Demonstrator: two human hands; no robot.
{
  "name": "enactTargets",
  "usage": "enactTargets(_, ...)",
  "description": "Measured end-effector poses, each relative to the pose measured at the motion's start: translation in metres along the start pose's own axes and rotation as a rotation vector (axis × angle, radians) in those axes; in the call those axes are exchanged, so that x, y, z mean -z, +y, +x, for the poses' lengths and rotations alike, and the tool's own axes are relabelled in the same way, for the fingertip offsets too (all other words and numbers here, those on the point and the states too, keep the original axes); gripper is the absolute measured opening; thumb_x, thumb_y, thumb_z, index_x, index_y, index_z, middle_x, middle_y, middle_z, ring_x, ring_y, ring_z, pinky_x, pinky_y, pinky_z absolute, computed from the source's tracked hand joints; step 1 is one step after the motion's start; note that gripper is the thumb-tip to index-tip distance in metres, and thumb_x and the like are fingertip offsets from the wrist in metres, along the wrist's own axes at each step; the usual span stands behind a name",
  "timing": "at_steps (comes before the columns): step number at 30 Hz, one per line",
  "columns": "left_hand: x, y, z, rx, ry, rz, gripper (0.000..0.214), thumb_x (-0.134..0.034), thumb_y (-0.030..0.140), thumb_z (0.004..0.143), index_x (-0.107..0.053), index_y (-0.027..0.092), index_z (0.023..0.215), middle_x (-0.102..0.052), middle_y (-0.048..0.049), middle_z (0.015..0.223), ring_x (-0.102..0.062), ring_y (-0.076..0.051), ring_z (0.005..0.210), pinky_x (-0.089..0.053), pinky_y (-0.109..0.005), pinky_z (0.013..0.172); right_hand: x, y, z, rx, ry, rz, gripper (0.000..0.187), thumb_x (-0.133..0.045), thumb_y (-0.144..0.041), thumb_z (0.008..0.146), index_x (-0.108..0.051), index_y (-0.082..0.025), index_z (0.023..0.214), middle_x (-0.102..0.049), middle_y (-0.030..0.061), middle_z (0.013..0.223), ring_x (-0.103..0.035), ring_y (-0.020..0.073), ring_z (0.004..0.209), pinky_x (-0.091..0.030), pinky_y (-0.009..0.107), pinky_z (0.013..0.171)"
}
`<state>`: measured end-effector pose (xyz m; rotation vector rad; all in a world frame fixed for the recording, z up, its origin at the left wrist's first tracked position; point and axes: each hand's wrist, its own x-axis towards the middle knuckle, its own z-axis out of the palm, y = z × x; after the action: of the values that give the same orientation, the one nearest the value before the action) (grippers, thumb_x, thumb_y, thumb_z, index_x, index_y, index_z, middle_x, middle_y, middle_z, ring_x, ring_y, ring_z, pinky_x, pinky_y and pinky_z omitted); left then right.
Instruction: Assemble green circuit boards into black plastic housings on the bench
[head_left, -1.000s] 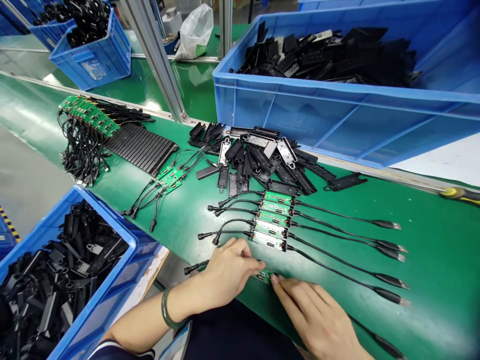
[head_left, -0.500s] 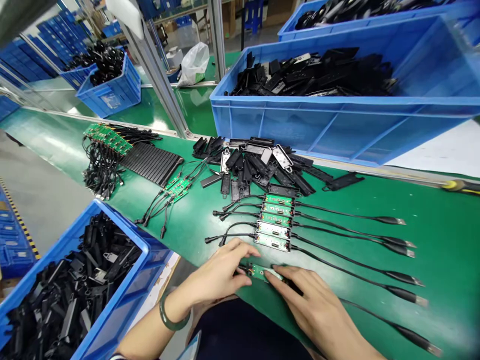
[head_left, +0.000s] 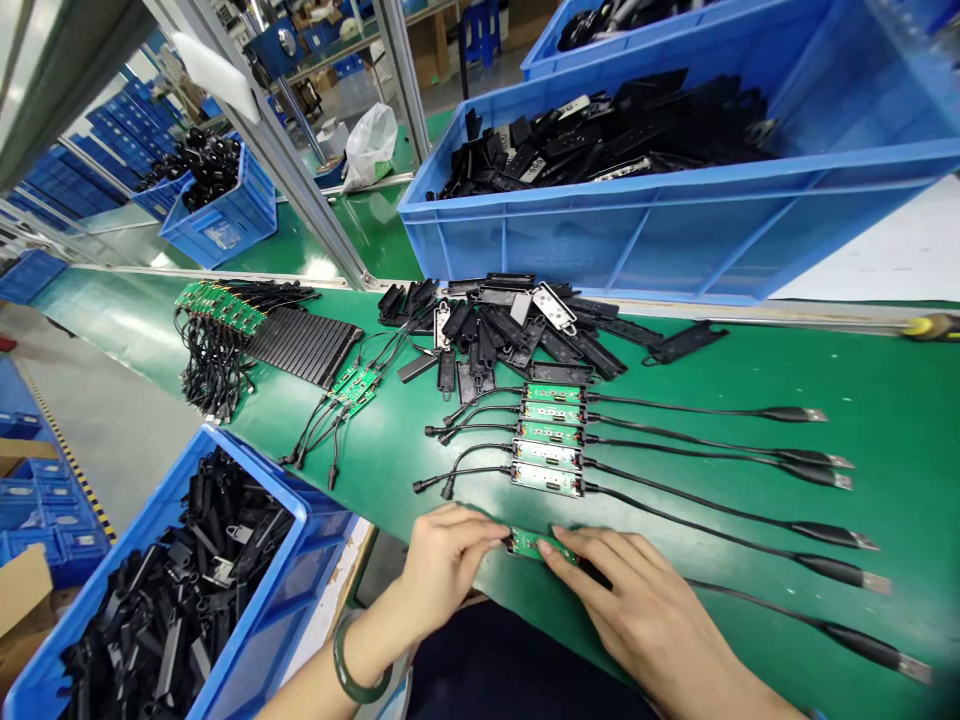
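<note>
A green circuit board (head_left: 527, 543) with small parts on it lies at the table's near edge, seemingly in a dark casing. The thumb and forefinger of my left hand (head_left: 444, 560) are pinched together at its left end and hide what joins there. My right hand (head_left: 630, 595) has its fingertips pressed on the board's right part, covering that end. From under this hand a black USB cable (head_left: 757, 600) runs right to its plug. Just beyond lie several boards in casings (head_left: 547, 480), stacked in a column, with short leads to the left and USB cables to the right.
Black plastic casings (head_left: 517, 335) are heaped mid-table below a large blue bin (head_left: 637, 230). Loose green boards (head_left: 356, 388) with cables lie to the left, beside a row of black casings (head_left: 304, 345). Another blue bin (head_left: 292, 530) stands at my left. A screwdriver (head_left: 926, 328) is far right.
My left hand's fingers have closed into a pinch at the board's left end, where they were more apart. The right hand stays on the board. The view has shifted slightly.
</note>
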<state>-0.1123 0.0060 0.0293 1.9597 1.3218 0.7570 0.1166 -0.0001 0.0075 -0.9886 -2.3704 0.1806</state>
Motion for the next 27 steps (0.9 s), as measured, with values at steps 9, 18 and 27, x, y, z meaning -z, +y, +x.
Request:
enactTargets(9,0.001,0.013,-0.002,-0.293,0.016,0.528,0.024,-0.045,0.015,0.098,-0.07,0.015,0.096,-0.067,-0.0042,0.075,-0.056,-0.013,0.062,-0.047,-0.023,0.054,-0.003,0.0,0.0,-0.037,0.012,0.022,0.039,-0.041,-0.001,0.089,-0.071,-0.017,0.106,-0.073,0.0087,0.099,-0.062,0.02,0.089,-0.047,0.035,0.075)
enactTargets(18,0.005,0.007,0.003,-0.367,-0.021,0.54,0.021,-0.046,0.014,0.098,-0.067,0.014,0.098,-0.065,-0.0028,0.074,-0.056,-0.012,0.061,-0.047,-0.022,0.052,-0.003,-0.002,0.001,-0.066,0.031,0.065,0.038,-0.039,-0.002,0.091,-0.071,-0.017,0.104,-0.073,0.0072,0.098,-0.061,0.0204,0.088,-0.044,0.034,0.077)
enactTargets(27,-0.01,0.021,-0.006,-0.602,-0.02,0.963,0.028,-0.042,-0.001,0.088,-0.062,-0.009,0.104,-0.065,-0.0168,0.079,-0.061,-0.021,0.067,-0.046,-0.029,0.05,-0.003,-0.002,0.003,-0.045,0.033,0.054,0.039,-0.037,-0.001,0.091,-0.07,-0.016,0.105,-0.072,0.0072,0.097,-0.06,0.0201,0.088,-0.045,0.033,0.078)
